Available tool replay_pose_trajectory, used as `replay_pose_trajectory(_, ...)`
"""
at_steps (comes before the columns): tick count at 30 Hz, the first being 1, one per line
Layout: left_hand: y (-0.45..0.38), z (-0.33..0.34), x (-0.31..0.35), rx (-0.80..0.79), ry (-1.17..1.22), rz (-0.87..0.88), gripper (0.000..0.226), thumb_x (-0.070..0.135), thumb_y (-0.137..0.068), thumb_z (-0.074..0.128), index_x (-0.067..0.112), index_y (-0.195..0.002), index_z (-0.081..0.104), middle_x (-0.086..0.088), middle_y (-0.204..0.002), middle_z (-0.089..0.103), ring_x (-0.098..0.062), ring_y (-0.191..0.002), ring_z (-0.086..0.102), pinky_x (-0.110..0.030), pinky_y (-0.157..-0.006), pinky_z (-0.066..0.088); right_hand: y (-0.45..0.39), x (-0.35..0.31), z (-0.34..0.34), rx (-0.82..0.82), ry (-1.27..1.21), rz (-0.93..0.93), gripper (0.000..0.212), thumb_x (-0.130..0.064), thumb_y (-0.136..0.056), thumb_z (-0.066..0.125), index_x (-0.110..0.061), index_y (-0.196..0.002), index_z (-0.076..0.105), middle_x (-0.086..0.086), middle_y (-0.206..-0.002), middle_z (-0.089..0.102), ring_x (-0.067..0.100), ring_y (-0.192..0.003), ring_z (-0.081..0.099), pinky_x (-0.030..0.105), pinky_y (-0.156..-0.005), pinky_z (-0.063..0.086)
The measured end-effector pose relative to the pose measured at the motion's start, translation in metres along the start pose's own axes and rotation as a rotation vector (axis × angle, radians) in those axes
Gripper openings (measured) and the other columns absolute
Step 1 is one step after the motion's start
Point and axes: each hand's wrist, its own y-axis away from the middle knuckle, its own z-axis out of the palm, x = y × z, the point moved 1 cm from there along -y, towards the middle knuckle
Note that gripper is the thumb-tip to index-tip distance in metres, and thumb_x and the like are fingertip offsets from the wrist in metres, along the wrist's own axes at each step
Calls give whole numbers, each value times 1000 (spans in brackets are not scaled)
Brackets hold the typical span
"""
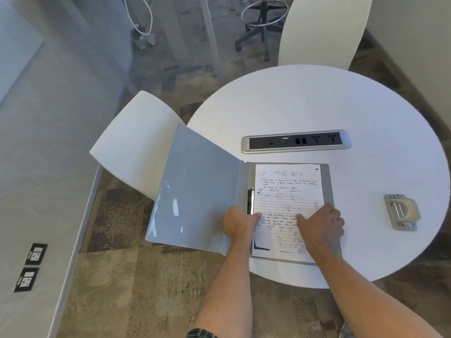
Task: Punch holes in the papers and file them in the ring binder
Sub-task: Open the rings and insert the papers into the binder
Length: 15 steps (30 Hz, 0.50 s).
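A grey ring binder (197, 189) lies open at the near left of the round white table (317, 106), its front cover hanging past the table edge. Handwritten lined papers (288, 189) lie on its right half, beside the metal ring mechanism (250, 201). My left hand (238, 224) rests at the papers' left edge next to the rings, fingers on the sheet. My right hand (322, 224) presses flat on the papers' lower right. A beige hole punch (401, 212) sits apart on the table to the right.
A silver power and socket strip (296, 141) is set into the table behind the binder. White chairs stand at the left (136, 142) and the far side (324, 30). A stool base (262, 28) stands on the carpet beyond.
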Motion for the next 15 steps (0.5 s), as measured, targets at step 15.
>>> replay_pose_trajectory(15, 9, -5, 6, -69, -133, 54, 40, 33, -89, 76, 16, -65, 48, 4, -61, 51, -14, -54, 47, -22, -46, 32, -31, 6, -19, -260, -214, 174, 40, -28, -67, 73, -20, -105, 66, 5, -106, 70, 36, -109, 61, 42, -94, 51)
